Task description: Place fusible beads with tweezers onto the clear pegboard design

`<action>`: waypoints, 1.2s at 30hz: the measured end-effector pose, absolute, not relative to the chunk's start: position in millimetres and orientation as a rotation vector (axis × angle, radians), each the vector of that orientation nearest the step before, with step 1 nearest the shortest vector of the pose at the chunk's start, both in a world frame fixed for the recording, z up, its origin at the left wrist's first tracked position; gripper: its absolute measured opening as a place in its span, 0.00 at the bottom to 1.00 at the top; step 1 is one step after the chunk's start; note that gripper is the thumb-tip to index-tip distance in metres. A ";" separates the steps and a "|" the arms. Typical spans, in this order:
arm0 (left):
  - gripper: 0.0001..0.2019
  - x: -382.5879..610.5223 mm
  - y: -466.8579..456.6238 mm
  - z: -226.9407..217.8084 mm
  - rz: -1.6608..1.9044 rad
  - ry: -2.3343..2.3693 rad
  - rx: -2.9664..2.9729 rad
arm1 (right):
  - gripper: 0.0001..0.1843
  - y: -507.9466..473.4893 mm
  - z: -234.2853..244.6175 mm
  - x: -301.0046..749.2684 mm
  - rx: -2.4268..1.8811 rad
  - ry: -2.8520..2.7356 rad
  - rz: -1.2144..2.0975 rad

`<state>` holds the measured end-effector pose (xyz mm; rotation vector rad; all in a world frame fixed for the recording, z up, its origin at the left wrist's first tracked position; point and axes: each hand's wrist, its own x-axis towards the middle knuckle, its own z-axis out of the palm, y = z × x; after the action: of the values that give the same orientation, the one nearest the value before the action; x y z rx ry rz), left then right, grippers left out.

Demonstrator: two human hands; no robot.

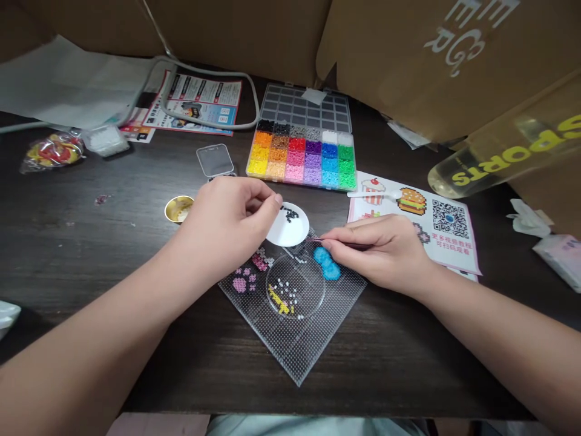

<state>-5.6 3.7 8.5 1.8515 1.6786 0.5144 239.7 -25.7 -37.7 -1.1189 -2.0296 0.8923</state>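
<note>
My left hand pinches the rim of a small white dish that holds a few black beads. My right hand is closed on thin tweezers, whose tip points left at the dish's edge. Both hands hover over a clear square pegboard on the dark table. On the pegboard lie a clear round pegboard with yellow, white and black beads, pink bead shapes and a blue bead shape.
An open bead box with coloured compartments stands behind the hands. A pattern sheet lies at right, a gold cap and small clear lid at left. Cardboard boxes, a bottle, leaflets and bags ring the table.
</note>
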 end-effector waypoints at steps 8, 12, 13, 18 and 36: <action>0.13 -6.3 5.7 9.8 0.482 1.702 1.861 | 0.08 -25.1 -40.2 242.6 -1.100 -2.049 0.875; 0.13 -5.0 5.8 7.4 0.476 1.685 1.902 | 0.09 -26.8 -32.2 237.8 -1.114 -1.969 0.889; 0.13 -4.6 5.8 6.7 0.475 1.675 1.907 | 0.09 -28.0 -29.5 236.1 -1.123 -1.938 0.884; 0.14 -3.3 4.3 5.9 0.500 1.629 1.921 | 0.08 -34.8 -20.7 229.0 -1.136 -1.825 0.805; 0.15 -5.1 2.1 8.7 0.515 1.571 1.919 | 0.08 -33.0 -26.6 230.1 -1.131 -1.774 0.912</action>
<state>-5.1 2.1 8.7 1.9190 1.5712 0.5146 230.1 -33.0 -26.6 -1.1313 -1.7735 0.9122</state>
